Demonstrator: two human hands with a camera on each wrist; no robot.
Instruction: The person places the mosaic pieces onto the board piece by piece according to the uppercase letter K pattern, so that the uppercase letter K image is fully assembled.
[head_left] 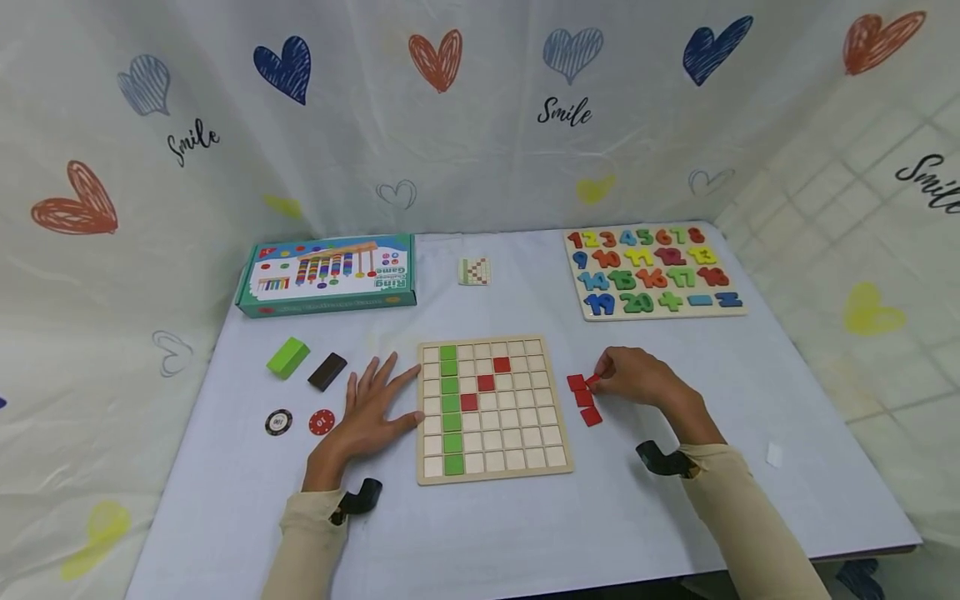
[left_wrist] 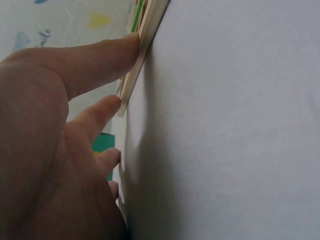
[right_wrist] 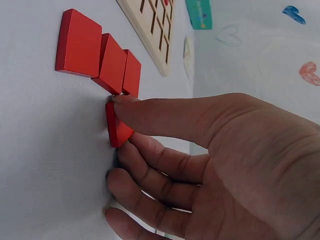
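A wooden grid board (head_left: 495, 477) lies in the middle of the table, with a column of green tiles (head_left: 451, 403) and three red tiles set diagonally in its squares. My left hand (head_left: 371, 417) is spread at the board's left edge; in the left wrist view its thumb (left_wrist: 107, 62) and a fingertip touch the wooden rim. To the right of the board, my right hand (head_left: 637, 379) pinches a red tile (right_wrist: 120, 125) between thumb and fingers, tilted just off the cloth. Beside it lie three loose red tiles (right_wrist: 80, 44) in a short row.
A green game box (head_left: 330, 279) stands at the back left, a small pattern card (head_left: 474, 272) at the back middle, a number puzzle board (head_left: 654, 271) at the back right. Left of my left hand are a green block (head_left: 288, 358), a black block (head_left: 327, 372) and two round chips (head_left: 278, 422).
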